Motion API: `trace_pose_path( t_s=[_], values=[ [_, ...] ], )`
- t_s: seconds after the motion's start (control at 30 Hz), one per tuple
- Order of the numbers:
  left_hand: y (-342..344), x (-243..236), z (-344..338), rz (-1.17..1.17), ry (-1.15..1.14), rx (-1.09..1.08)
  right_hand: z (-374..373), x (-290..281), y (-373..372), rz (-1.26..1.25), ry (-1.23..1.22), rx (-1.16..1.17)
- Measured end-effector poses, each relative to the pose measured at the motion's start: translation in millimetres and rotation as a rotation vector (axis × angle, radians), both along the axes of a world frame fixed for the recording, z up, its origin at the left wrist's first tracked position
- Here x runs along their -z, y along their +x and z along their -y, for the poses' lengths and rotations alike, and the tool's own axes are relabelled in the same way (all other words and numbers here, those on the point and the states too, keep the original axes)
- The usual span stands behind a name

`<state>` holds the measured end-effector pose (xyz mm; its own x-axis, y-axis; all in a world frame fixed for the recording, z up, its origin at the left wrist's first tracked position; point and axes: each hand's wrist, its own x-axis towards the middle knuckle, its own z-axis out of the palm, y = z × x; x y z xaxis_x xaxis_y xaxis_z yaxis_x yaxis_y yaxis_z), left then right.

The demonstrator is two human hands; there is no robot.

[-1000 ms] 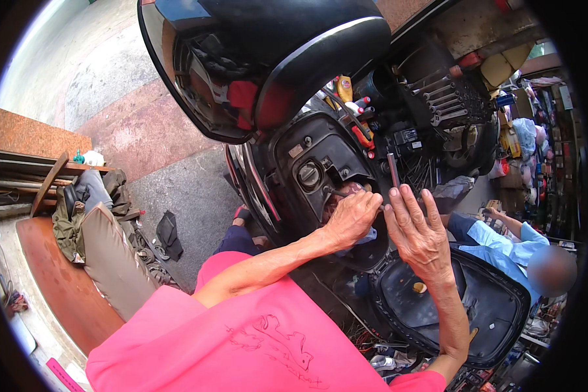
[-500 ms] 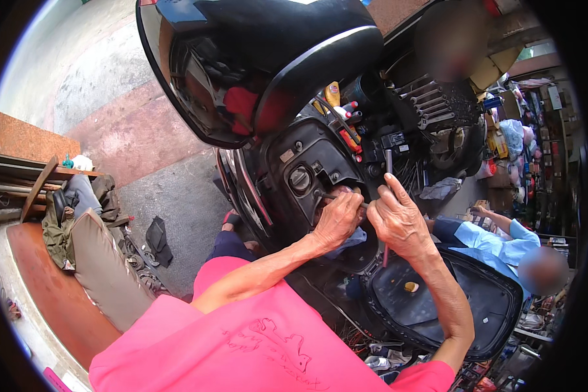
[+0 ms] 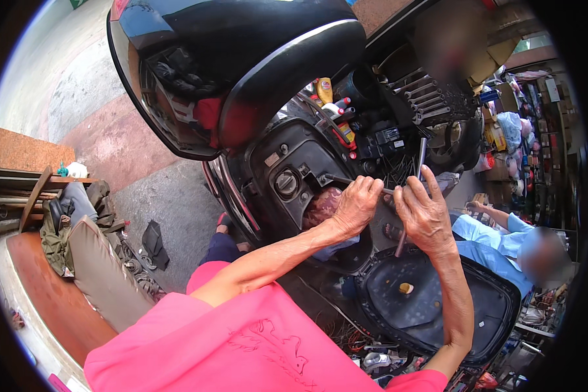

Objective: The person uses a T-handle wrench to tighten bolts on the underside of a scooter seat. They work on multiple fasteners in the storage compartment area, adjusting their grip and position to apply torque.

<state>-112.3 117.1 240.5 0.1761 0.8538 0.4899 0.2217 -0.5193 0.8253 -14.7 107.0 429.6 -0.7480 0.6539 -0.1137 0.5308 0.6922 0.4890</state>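
The lid (image 3: 470, 313) was already open, near right, and the T-wrench (image 3: 423, 153) reached left into the bay (image 3: 313, 145); the turning seemed unfinished. The left hand (image 3: 358, 208) gripped its shaft (image 3: 340, 179); the right hand (image 3: 424, 212) met its crossbar (image 3: 401, 244), though whether it gripped, I couldn't tell.

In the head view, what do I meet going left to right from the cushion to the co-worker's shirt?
Grey-beige cushion → round black cap → left hand → right hand → co-worker's light blue shirt.
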Motion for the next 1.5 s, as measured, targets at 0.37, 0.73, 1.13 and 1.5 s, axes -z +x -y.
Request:
trace_pose_path(
  t_s=[0.37, 0.73, 1.13, 1.5],
  values=[
    [8.5, 14.6, -6.1, -0.012, -0.041, 0.019, -13.0, 19.4, 15.9, -0.03, -0.036, 0.012],
    [11.4, 13.2, -10.6, 0.013, -0.072, -0.012, -24.6, 18.2, 11.7, -0.044, -0.046, 0.022],
    [6.7, 11.3, -8.2, 0.006, -0.08, -0.011, -23.5, 18.4, 6.6, -0.071, -0.029, 0.017],
    [8.6, 15.8, -1.9, -0.001, -0.075, 0.011, -9.7, 25.2, 9.5, -0.135, -0.026, 0.126]
  ],
)
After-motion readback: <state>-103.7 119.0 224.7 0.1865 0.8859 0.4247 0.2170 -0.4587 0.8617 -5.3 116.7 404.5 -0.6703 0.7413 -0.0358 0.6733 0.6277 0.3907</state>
